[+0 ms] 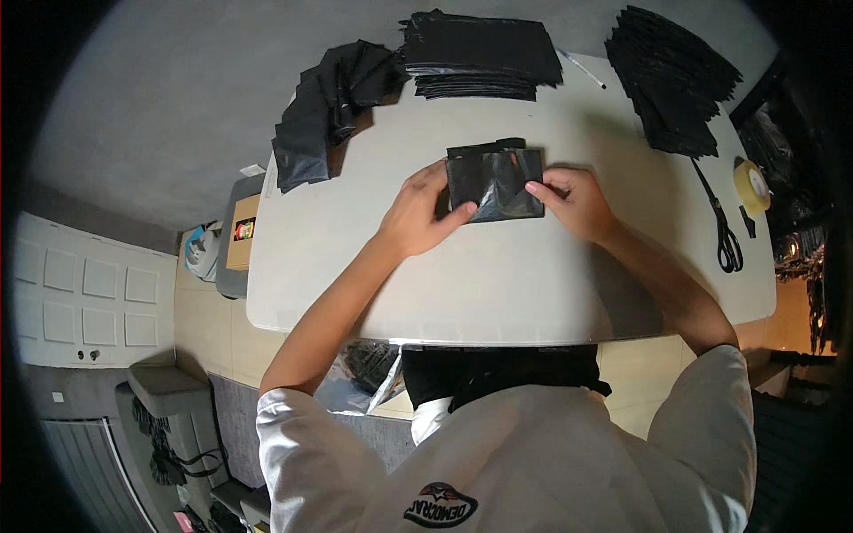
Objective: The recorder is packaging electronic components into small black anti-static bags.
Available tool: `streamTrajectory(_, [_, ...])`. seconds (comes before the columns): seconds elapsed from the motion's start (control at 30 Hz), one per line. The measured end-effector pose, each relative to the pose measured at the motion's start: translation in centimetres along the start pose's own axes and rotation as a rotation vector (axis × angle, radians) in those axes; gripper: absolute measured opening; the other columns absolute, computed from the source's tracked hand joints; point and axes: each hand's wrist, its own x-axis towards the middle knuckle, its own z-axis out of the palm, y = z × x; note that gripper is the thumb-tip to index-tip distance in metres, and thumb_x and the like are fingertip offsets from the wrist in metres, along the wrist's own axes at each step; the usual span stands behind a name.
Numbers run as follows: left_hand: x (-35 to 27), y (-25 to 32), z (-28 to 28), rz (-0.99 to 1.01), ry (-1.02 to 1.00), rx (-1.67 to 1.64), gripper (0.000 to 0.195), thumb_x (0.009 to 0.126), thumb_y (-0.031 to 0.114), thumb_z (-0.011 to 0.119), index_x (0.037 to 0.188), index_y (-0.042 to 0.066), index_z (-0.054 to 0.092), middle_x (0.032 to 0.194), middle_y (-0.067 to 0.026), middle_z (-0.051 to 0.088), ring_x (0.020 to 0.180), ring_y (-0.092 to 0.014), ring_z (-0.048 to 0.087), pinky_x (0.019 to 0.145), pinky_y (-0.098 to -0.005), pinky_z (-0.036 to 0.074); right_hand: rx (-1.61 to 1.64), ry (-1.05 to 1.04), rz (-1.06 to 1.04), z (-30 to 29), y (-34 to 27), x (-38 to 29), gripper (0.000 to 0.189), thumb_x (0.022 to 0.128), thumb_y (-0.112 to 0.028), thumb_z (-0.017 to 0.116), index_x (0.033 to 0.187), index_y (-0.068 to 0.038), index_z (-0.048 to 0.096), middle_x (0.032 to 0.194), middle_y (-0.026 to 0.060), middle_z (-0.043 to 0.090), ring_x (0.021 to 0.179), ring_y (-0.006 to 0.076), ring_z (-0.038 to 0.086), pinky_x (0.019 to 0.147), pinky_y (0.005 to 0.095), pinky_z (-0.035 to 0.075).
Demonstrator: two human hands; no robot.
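A folded sheet of glossy black plastic film (pixel 496 183), perhaps a bag, lies between my hands near the middle of the white table. Along its far edge a narrow strip of the same film sticks out. My left hand (pixel 426 210) grips its left side, thumb on top at the lower left corner and the other fingers partly hidden behind the edge. On the right side, my right hand (pixel 578 201) pinches the edge between thumb and index finger. The fingertips under the film are hidden.
On the white table (pixel 426 286), a neat stack of folded black plastic (pixel 480 46) stands at the far edge. Fanned black plastic pieces (pixel 306 126) lie at left, another pile (pixel 670 86) at right. Black-handled scissors (pixel 723 233), a tape roll (pixel 752 186) and a pen (pixel 583 70) rest right.
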Motion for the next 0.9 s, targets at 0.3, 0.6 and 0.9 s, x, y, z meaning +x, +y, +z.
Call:
streamTrajectory(0.3, [0.6,0.0,0.6,-0.035,0.14,0.224,0.064,0.093,0.033,0.074,0.145,-0.001,0.057,0.139,-0.0218,0.063,0.129,-0.04,0.059,0.109,-0.0487,0.046,0.182,0.049,0.214,1.0,-0.1,0.6,0.025,0.099,-0.019,0.079,0.091,0.002,0.07,0.064,0.0006,0.062,0.057,0.0053,0.055,0.052,0.0265,0.04])
streamTrajectory(0.6, [0.6,-0.8,1.1,-0.05,0.103,0.158,0.065,0.091,0.033,0.074,0.143,-0.003,0.06,0.15,-0.024,0.059,0.146,-0.039,0.05,0.119,-0.0483,0.04,-0.394,0.14,0.088,0.9,-3.3,2.3,0.04,0.096,-0.022,0.078,0.128,0.0,0.066,0.122,0.0201,0.071,0.097,0.0254,0.071,0.084,0.0405,0.058])
streamTrajectory(0.9, [0.4,-0.6,1.6,-0.007,0.117,0.401,0.066,0.094,0.036,0.07,0.148,0.0,0.058,0.151,-0.0283,0.057,0.15,-0.047,0.043,0.123,-0.0552,0.036,-0.725,-0.238,-0.242,5.3,-3.0,4.4,0.064,0.113,-0.041,0.042,0.157,0.005,0.043,0.166,0.02,0.042,0.157,0.0367,0.034,0.128,0.0502,0.028])
